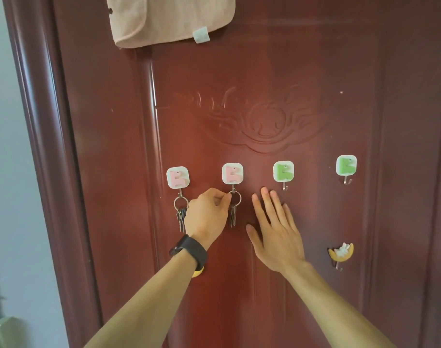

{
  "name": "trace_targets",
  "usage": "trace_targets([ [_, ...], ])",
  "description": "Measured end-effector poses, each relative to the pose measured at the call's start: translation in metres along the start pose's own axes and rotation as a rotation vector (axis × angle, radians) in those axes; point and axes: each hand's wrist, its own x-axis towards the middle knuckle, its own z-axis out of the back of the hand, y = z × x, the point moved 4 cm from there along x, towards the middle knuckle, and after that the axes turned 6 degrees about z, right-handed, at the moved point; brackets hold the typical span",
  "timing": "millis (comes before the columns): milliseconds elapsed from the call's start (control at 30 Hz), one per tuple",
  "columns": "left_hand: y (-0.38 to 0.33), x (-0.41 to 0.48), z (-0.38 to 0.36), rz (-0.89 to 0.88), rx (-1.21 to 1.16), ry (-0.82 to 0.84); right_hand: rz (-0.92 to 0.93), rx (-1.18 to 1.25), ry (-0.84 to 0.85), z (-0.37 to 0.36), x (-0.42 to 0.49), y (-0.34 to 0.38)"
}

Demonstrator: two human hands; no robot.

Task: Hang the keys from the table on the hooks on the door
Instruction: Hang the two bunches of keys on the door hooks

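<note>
Pinching the ring of the second key bunch (233, 209) at centre frame, the left hand (208, 217) has fingertips closed on it right under the second pink hook (232, 173), where the ring sits over the metal prong. Just left, the first key bunch (181, 212) hangs from the first pink hook (177, 177), partly behind the wrist with its black band (189, 248). The right hand (274, 229) is spread flat and open against the red door (314, 109), holding nothing. Right of centre, two green hooks (283, 171) (346, 165) stand bare. A yellow hook (340, 251) sits at lower right, a pink cloth (169, 18) up top.
</note>
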Motion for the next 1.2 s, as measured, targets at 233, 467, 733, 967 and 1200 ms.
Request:
trace_targets([
  [233,0.012,-0.008,-0.004,0.009,0.100,0.021,-0.049,-0.015,0.017,-0.003,-0.001,0.006],
  [467,0.002,-0.023,-0.005,-0.010,0.241,0.044,-0.056,0.014,0.018,-0.002,-0.004,0.006],
  [733,0.073,-0.095,0.015,0.041,0.236,0.146,-0.094,0.198,0.088,-0.004,-0.060,0.039],
  [967,0.243,-0.216,0.078,0.325,0.518,0.228,-0.046,0.624,0.402,-0.042,-0.200,0.173],
  [1200,0.359,-0.332,0.196,0.686,0.619,0.201,0.136,0.804,0.770,-0.061,-0.258,0.345],
])
